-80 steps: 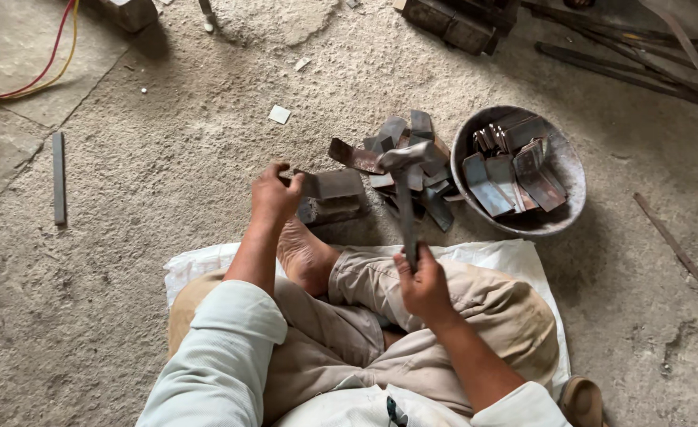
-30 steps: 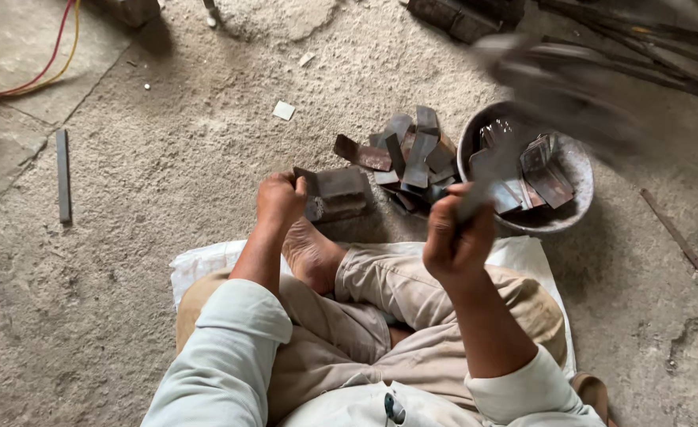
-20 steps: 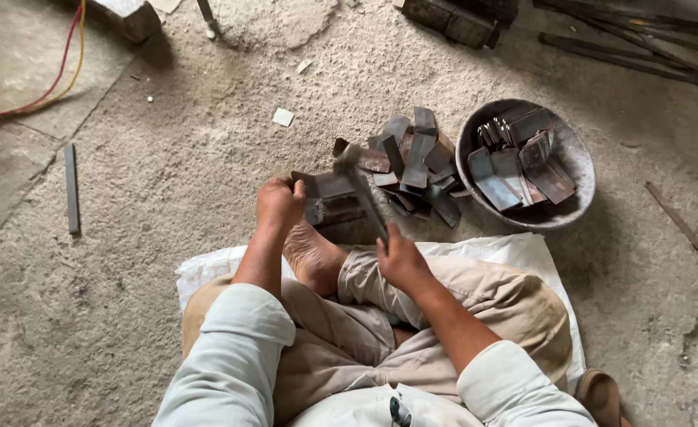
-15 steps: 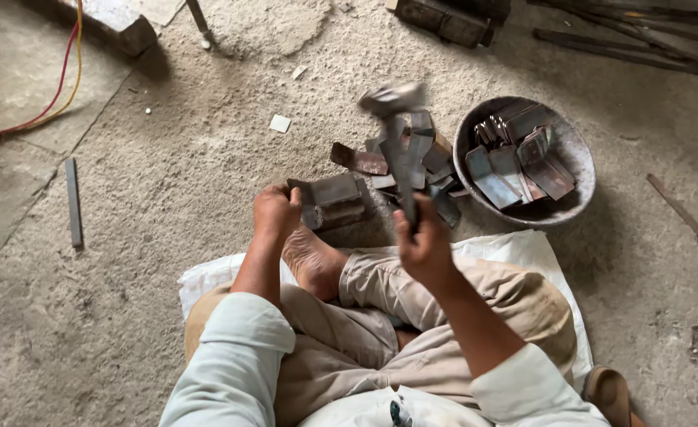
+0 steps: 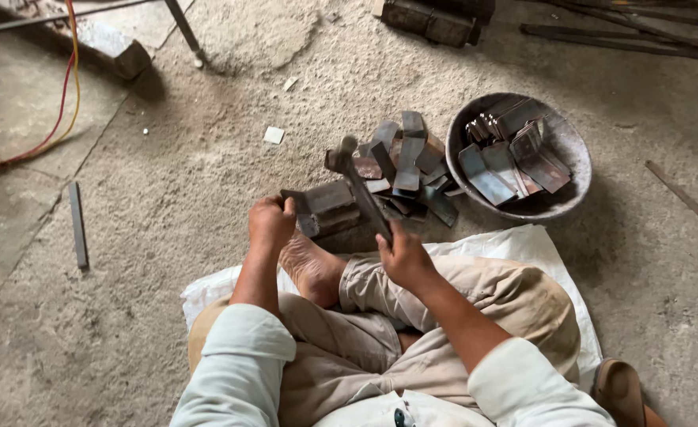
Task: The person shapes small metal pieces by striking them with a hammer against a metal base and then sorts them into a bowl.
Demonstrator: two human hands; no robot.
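I sit cross-legged on a white sack (image 5: 523, 245) on the floor. My left hand (image 5: 270, 223) grips a bent metal strip (image 5: 300, 212) and holds it against a dark metal block (image 5: 334, 205) in front of my bare foot. My right hand (image 5: 402, 257) is closed on the handle of a hammer (image 5: 358, 186), whose head hangs just above the block. A heap of bent metal strips (image 5: 404, 162) lies right behind the block.
A round metal bowl (image 5: 574, 150) with several flat metal pieces stands at the right. A metal bar (image 5: 77, 225) lies on the concrete at the left, red and yellow cables (image 5: 60, 95) run at the far left, and rods (image 5: 626, 39) lie at the back right.
The hammer swung up and down repeatedly; half a second ago it was raised, now its head is lower, near the block. My left hand has stayed on the strip.
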